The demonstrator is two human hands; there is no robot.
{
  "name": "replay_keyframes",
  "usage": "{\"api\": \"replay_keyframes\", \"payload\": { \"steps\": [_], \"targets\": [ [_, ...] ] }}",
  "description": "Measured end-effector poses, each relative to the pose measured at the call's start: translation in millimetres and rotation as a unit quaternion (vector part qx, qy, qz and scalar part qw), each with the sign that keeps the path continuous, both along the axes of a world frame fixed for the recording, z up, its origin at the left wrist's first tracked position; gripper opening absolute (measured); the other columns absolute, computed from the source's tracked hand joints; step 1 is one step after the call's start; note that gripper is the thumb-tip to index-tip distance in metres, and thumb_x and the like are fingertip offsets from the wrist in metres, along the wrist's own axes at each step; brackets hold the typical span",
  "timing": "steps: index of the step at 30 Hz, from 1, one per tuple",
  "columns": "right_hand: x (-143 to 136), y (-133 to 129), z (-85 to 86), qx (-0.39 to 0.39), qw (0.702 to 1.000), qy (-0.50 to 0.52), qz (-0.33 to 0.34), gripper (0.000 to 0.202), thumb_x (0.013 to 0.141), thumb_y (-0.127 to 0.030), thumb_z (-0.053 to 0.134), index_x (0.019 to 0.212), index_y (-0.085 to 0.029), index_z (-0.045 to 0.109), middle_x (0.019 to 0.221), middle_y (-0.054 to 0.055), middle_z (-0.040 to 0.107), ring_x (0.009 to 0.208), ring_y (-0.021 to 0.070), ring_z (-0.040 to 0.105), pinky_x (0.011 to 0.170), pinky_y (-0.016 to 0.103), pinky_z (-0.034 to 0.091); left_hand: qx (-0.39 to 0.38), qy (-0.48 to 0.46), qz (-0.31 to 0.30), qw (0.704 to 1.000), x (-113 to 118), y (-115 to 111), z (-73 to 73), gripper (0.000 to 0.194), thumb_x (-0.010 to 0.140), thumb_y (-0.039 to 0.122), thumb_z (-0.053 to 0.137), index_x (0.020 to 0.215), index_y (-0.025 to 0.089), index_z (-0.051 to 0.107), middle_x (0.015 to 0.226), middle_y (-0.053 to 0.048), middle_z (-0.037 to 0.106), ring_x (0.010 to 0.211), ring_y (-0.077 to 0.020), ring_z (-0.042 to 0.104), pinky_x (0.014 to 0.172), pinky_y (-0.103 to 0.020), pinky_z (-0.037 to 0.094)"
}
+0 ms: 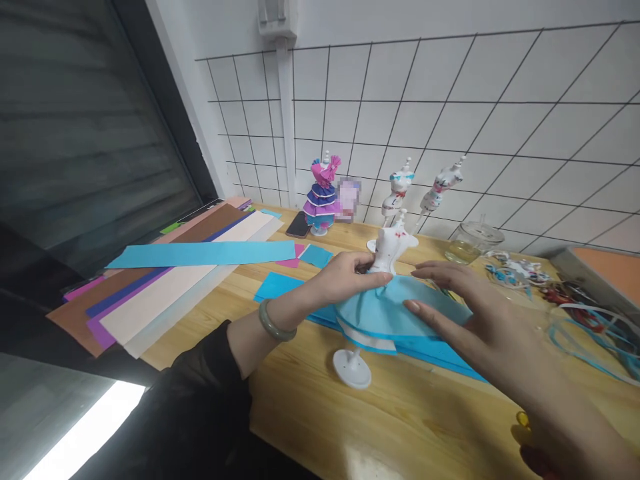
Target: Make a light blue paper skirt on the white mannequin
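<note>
From the head view, I see my left hand [345, 273] pinching the blue skirt [395, 310] at the waist of the mannequin [393, 247], which stands mid-tabletop [400, 427]. My right hand [465, 303] lies open, fingers flat on the skirt.

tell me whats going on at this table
A person is working on a small white mannequin dress form on a wooden table. The left hand pinches a light blue paper skirt at its waist, while the right hand lies flat on the skirt. Long coloured paper sheets lie to the left; three more mannequins stand behind.
</note>
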State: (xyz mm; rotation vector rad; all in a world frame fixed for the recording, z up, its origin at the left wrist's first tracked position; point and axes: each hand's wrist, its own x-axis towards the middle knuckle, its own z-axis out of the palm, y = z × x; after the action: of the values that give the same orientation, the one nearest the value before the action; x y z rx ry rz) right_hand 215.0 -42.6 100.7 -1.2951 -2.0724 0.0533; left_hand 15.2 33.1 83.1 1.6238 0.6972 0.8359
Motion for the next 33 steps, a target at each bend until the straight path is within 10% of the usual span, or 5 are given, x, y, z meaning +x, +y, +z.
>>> {"api": "replay_keyframes", "payload": {
  "steps": [7, 33],
  "targets": [
    [-5.9, -6.1, 3.3, 0.08, 0.981, -0.119, 0.132, 0.028, 0.09, -0.028, 0.055, 0.117, -0.022, 0.055, 0.126, 0.013, 0.052, 0.115, 0.026, 0.053, 0.088, 0.04, 0.048, -0.06, -0.042, 0.056, 0.996, -3.0, 7.4, -2.3, 0.028, 0.075, 0.035, 0.069, 0.088, 0.01, 0.067, 0.081, -0.002, 0.062, 0.075, -0.0119, 0.054, 0.069, -0.024, 0.04],
    [-43.8, -10.0, -4.4, 0.269, 0.912, -0.269, 0.154, 0.031, 0.094, -0.007, 0.038, 0.085, -0.015, 0.066, 0.077, 0.01, 0.065, 0.069, 0.0198, 0.053, 0.059, 0.034, 0.043, -0.082, -0.1, 0.075, 0.989, -4.1, 14.6, -6.4, 0.022, 0.074, 0.029, 0.071, 0.086, 0.011, 0.068, 0.086, -0.003, 0.067, 0.081, -0.0126, 0.058, 0.077, -0.026, 0.043]
  ]
}}
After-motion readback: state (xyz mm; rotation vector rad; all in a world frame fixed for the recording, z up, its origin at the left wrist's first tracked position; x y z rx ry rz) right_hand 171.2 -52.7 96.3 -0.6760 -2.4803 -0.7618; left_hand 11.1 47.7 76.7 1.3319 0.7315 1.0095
